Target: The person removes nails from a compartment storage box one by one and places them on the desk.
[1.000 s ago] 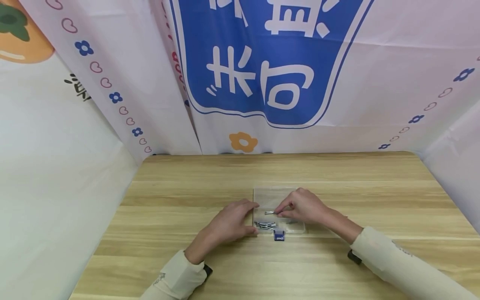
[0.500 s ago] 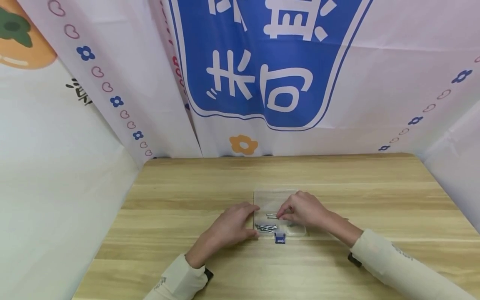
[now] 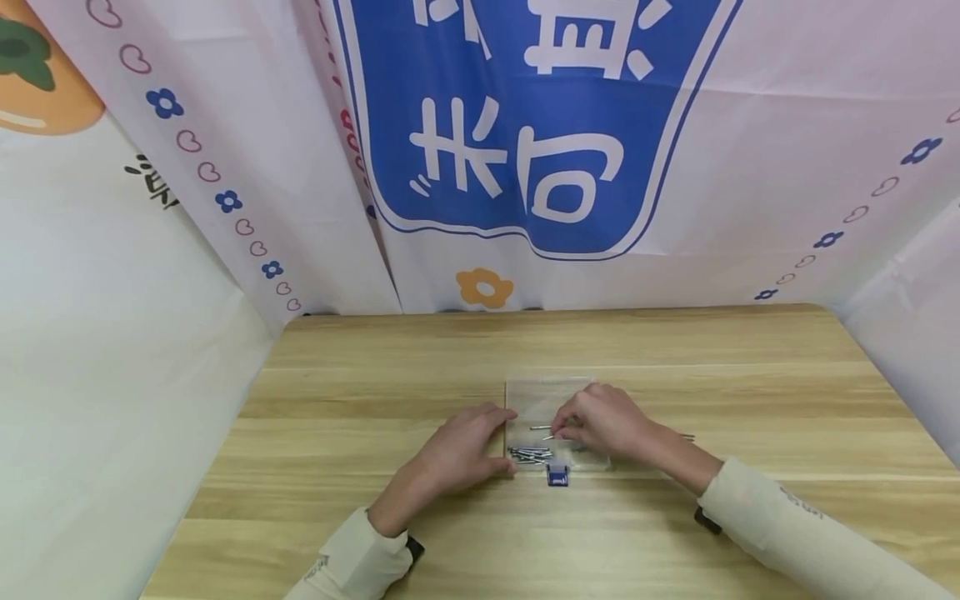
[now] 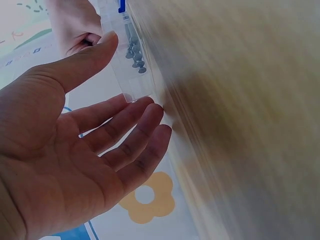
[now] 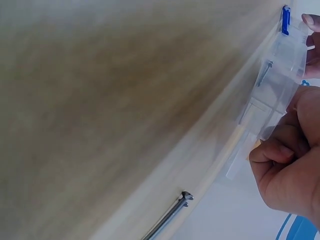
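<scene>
A clear plastic compartment box [image 3: 597,460] lies on the table with its transparent lid [image 3: 540,390] folded back and a blue latch [image 3: 557,476] at the front. Several metal screws [image 3: 530,455] are heaped in its front-left compartment. My left hand [image 3: 467,446] spreads thumb and fingers along the box's left end; in the left wrist view the fingertips look close to or against its corner. Over the box, my right hand [image 3: 603,421] pinches a thin screw [image 3: 548,437] at its fingertips. Another screw [image 3: 538,427] shows just behind it. The right wrist view partly hides the fingertips.
More screws [image 5: 172,212] lie on the table to the right of the box, partly behind the right forearm. The wooden tabletop [image 3: 375,375] meets a printed cloth [image 3: 675,275] at its back edge. A single screw [image 5: 265,73] shows inside a middle compartment.
The screws at my right fingertips have spread apart, one now angled nearer the front. The left hand stays at the box's left end.
</scene>
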The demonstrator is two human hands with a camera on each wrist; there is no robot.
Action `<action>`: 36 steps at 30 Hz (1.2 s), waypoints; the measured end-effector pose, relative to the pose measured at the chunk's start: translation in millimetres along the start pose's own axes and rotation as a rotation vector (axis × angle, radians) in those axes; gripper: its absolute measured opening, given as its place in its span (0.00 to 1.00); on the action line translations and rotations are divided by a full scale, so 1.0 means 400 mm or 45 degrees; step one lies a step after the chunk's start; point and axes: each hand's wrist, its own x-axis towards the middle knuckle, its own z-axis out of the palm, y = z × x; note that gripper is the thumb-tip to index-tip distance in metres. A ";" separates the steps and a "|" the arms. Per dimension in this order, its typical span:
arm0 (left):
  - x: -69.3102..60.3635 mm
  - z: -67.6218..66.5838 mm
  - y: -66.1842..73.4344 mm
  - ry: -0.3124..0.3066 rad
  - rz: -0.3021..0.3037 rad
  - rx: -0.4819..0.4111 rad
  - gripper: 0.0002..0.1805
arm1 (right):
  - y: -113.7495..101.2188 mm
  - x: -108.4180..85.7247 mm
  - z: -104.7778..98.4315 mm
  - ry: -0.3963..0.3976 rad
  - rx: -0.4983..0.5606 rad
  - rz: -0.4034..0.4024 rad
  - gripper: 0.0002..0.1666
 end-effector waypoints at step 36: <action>-0.004 -0.001 -0.001 0.013 -0.007 -0.027 0.39 | 0.051 -0.101 -0.112 0.103 0.207 0.301 0.03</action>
